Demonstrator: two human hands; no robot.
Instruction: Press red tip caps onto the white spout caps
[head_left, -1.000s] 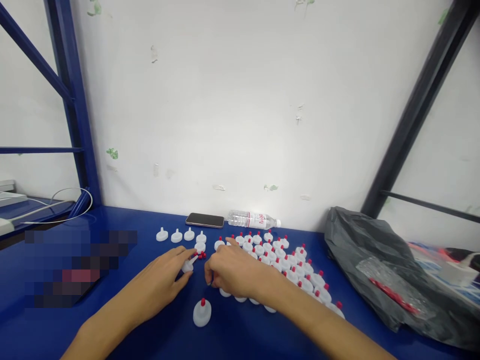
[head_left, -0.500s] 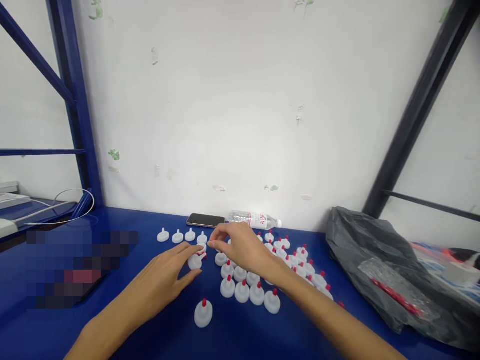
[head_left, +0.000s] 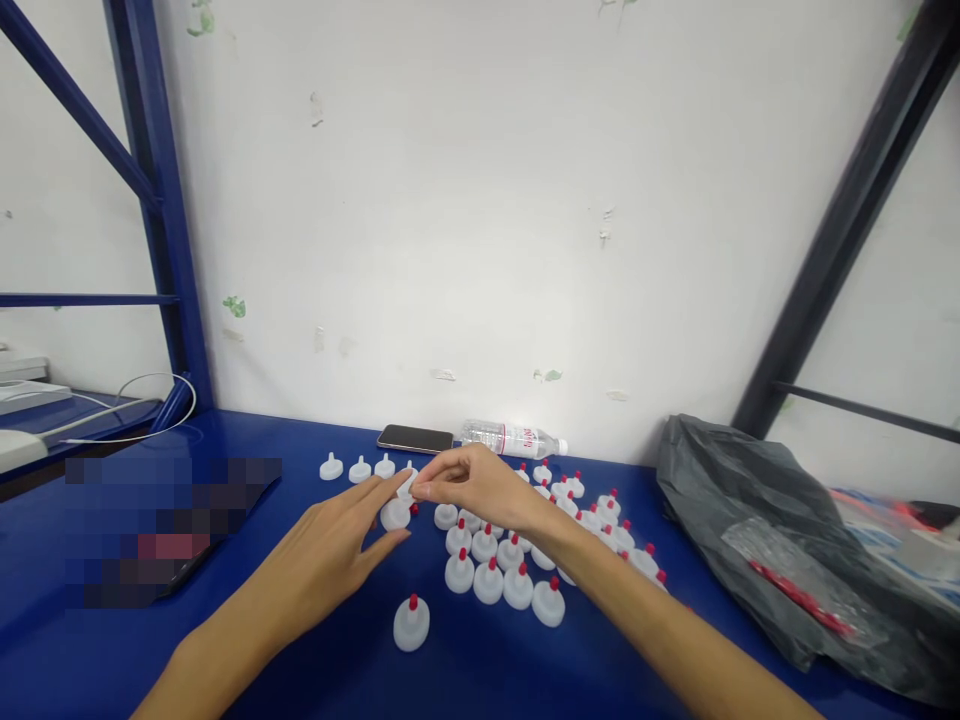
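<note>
My left hand (head_left: 341, 535) holds a white nozzle cap (head_left: 395, 515) between thumb and fingers, its tip pointing toward my right hand. My right hand (head_left: 476, 485) is pinched at that tip; what its fingertips hold is hidden. Just behind the held cap a bit of red shows. Several white caps without red tips, one of them a cap (head_left: 331, 467) at the left end, stand in a row behind my hands. A lone red-tipped cap (head_left: 412, 624) stands nearer the front. Several red-tipped caps (head_left: 548, 603) are grouped to the right, partly behind my right forearm.
On the blue table (head_left: 300, 660), a phone (head_left: 415, 439) and a clear bottle (head_left: 514, 440) lie by the wall. A dark plastic bag (head_left: 720, 520) lies at the right with a clear packet of red pieces (head_left: 802, 597) on it. A blurred-out dark item (head_left: 225, 530) lies at the left.
My right hand has moved slightly left and closed its fingertips on the tip of the cap in my left hand. The view has shifted a little.
</note>
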